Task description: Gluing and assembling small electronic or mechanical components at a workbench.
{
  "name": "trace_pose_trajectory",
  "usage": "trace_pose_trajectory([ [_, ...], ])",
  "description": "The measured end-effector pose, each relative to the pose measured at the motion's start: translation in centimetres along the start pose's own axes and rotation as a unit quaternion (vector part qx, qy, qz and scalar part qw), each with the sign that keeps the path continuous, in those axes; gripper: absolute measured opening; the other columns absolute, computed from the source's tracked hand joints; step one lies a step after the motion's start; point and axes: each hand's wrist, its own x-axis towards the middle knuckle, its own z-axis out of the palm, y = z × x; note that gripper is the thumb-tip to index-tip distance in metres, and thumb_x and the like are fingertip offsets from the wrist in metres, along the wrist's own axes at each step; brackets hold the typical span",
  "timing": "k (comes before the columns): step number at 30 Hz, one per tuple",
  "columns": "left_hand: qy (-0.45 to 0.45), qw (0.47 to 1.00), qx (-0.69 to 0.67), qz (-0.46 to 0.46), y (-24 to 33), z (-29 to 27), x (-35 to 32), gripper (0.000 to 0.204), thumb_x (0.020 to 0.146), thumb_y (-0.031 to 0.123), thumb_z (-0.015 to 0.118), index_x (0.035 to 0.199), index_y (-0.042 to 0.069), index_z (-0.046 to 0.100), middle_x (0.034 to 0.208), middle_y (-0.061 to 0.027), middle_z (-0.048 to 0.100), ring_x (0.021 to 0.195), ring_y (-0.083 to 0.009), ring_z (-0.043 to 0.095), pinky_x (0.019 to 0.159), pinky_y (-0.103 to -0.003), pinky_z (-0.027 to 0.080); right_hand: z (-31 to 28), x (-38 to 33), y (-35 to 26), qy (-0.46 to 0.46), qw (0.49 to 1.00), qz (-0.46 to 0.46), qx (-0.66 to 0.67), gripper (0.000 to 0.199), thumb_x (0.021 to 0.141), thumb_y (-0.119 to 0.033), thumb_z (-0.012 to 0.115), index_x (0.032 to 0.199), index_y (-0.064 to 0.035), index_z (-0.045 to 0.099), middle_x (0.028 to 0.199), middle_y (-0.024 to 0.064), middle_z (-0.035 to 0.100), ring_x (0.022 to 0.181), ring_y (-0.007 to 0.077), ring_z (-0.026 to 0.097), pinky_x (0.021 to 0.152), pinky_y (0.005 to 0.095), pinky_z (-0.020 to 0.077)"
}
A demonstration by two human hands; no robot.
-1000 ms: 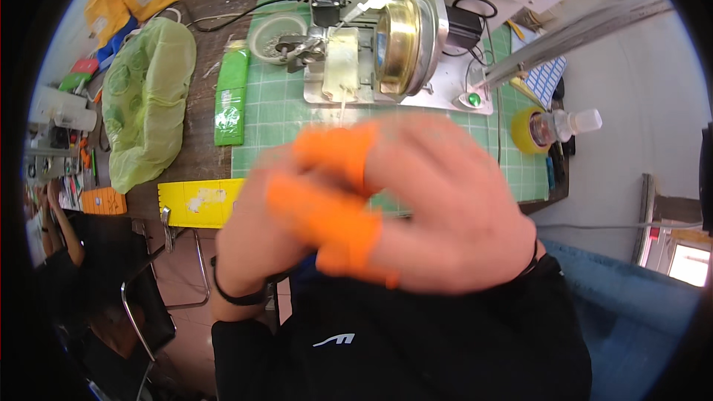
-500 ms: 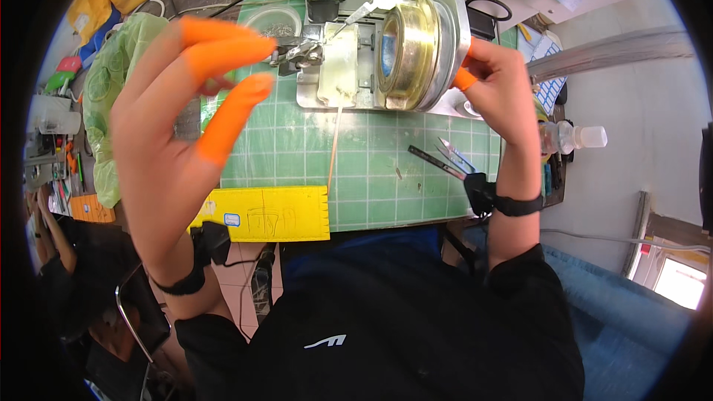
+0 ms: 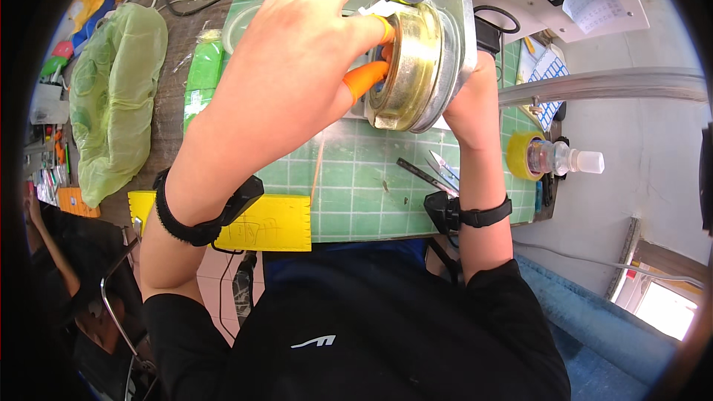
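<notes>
A round brass-coloured spool with a clear rim is mounted on a metal machine plate at the top centre. My left hand, wearing orange finger cots, reaches across from the left. Its thumb and fingertips close on the spool's front face near the hub. My right hand rests against the spool's right side, its fingers hidden behind the spool and plate. Both wrists carry black bands.
A green gridded cutting mat lies under the machine. A yellow plate sits at its near edge and tweezers to the right. A tape roll and a clear bottle stand far right. A green plastic bag lies at the left.
My left hand, spread open at the left half a second ago, has moved right onto the spool's face. My right hand has slid down behind the spool's right side.
</notes>
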Motion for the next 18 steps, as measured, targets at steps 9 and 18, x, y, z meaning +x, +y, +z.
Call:
trace_pose_trajectory([
  [9,0.038,0.999,0.03,0.025,-1.3,-3.9,-4.5,0.025,0.073,-0.002,0.08,0.097,0.002,0.075,0.119,-0.0122,0.068,0.102,-0.0286,0.066,0.088,-0.035,0.052,-3.9,-1.1,-1.3,-0.017,0.989,0.003,-0.15,0.006,0.086,0.0,0.074,0.091,-0.0004,0.075,0.072,0.002,0.068,0.061,0.0041,0.054,0.055,0.0199,0.041],
  [18,0.051,0.987,0.114,-0.098,-3.8,-4.2,-8.1,0.019,0.082,-0.004,0.073,0.101,0.001,0.072,0.096,-0.0102,0.065,0.075,-0.0284,0.063,0.068,-0.036,0.052,-4.5,-2.2,-3.4,0.048,0.956,-0.08,-0.279,0.013,0.083,-0.01,0.084,0.094,-0.0033,0.079,0.072,0.004,0.072,0.053,0.0076,0.056,0.047,0.0239,0.0363],
])
